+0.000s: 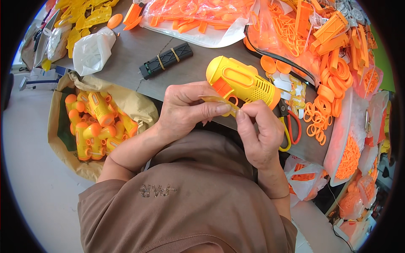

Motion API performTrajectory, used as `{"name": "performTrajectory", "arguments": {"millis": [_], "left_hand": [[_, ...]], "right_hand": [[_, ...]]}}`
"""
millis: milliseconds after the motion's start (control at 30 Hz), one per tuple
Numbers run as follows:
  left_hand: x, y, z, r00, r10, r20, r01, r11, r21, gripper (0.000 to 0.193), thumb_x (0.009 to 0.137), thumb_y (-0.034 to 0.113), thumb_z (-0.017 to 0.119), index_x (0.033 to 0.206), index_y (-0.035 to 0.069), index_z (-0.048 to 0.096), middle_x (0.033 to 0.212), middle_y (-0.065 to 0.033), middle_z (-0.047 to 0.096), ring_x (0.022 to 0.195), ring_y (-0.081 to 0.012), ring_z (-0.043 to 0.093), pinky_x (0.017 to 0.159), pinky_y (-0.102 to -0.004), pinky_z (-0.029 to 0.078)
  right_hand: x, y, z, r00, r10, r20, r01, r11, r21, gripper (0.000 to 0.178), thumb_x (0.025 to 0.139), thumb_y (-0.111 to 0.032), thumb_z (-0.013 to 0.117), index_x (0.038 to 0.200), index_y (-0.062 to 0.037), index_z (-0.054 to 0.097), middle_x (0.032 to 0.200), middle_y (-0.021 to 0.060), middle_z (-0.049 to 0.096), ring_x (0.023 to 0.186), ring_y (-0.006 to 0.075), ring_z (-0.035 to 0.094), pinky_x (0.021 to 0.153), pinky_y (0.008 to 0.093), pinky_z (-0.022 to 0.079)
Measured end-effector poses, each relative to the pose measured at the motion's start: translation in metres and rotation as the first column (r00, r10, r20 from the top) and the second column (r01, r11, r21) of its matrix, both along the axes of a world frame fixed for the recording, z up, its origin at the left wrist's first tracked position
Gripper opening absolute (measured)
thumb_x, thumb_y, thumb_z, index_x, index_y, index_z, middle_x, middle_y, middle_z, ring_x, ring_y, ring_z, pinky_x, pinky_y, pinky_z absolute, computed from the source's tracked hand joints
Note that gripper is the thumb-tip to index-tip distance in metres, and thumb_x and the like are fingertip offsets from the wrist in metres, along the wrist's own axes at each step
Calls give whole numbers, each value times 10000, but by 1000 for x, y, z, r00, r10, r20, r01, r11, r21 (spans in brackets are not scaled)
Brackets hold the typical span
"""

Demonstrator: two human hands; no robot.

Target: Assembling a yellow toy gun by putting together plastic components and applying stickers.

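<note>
Brown cloth shirt [198, 211], softly creased, with a beaded ornament on its front; it lies nearest the viewer, on the near side of the yellow casing [238, 78], which serves as reference for all positions.

Casing: rigid moulded plastic, rounded barrel form lying on its side, raised oval panel on top, small slots toward one end, orange end cap, square orange insert.

Thin yellow strip [218, 99]: flat, slightly curved, held just on the near side of the casing. Left hand [183, 105] pinches it between thumb and curled fingers; right hand [261, 133] grips its other end between thumb and forefinger, remaining fingers folded in. Both hands nearly closed. Whether the left hand touches the casing cannot be told.

Left of the casing, on the smooth grey-brown surface [126, 63]: black oblong block [171, 60], ribbed, crossed by two tan bands. Farther left and nearer the wearer, a crumpled brown paper sack [141, 101] holds glossy yellow-and-orange plastic bodies [100, 109].

Right of the casing: a tool [299, 126] with red and yellow loop handles, then loose orange rings [319, 114]. Beyond the casing: a clear, wrinkled film bag [198, 12] of orange pieces.
</note>
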State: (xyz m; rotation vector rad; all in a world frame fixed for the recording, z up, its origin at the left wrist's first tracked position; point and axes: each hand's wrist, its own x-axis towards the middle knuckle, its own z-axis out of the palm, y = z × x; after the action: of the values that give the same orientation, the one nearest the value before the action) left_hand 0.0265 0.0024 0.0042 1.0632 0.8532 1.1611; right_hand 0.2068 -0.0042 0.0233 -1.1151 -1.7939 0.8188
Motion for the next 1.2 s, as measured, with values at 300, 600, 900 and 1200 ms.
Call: {"name": "performTrajectory", "arguments": {"millis": [300, 600, 900, 1200], "left_hand": [[-1, 6, 7, 1000, -14, -14, 12, 990, -142, 147, 819, 99, 715, 916, -12, 708, 735, -39, 673, 561, -36, 502, 478, -190, 391], [0, 9, 7, 996, -93, -16, 88, 977, -195, 136, 819, 117, 720, 894, 4, 720, 684, -12, 631, 540, -35, 466, 475, -195, 358], [-25, 41, 2, 865, 56, -499, 238, 830, 505, 131, 723, 61, 734, 842, 29, 690, 925, -71, 663, 813, -186, 591, 657, -297, 470], [-26, 45, -28, 716, 274, -643, 446, 529, 722, 137, 631, 3, 686, 738, 23, 603, 1213, -98, 600, 1215, -382, 485, 936, -491, 448]], "right_hand": [[7, -2, -2, 980, -25, -198, 35, 998, 48, 381, 742, -29, 763, 1053, -25, 544, 1038, 143, 593, 839, 188, 594, 752, 291, 490], [8, 2, -25, 982, -86, 166, -22, 829, 559, 297, 761, 6, 728, 1030, -8, 604, 1066, 154, 602, 899, 282, 624, 713, 355, 537], [29, 13, -22, 975, -198, 105, 130, 883, 452, 293, 770, 36, 705, 1038, -6, 594, 1003, 147, 619, 871, 256, 621, 744, 318, 510], [43, 33, -16, 911, -238, 335, 127, 938, 322, 289, 777, 42, 678, 1047, 7, 580, 987, 113, 625, 870, 235, 617, 773, 327, 490]]}}
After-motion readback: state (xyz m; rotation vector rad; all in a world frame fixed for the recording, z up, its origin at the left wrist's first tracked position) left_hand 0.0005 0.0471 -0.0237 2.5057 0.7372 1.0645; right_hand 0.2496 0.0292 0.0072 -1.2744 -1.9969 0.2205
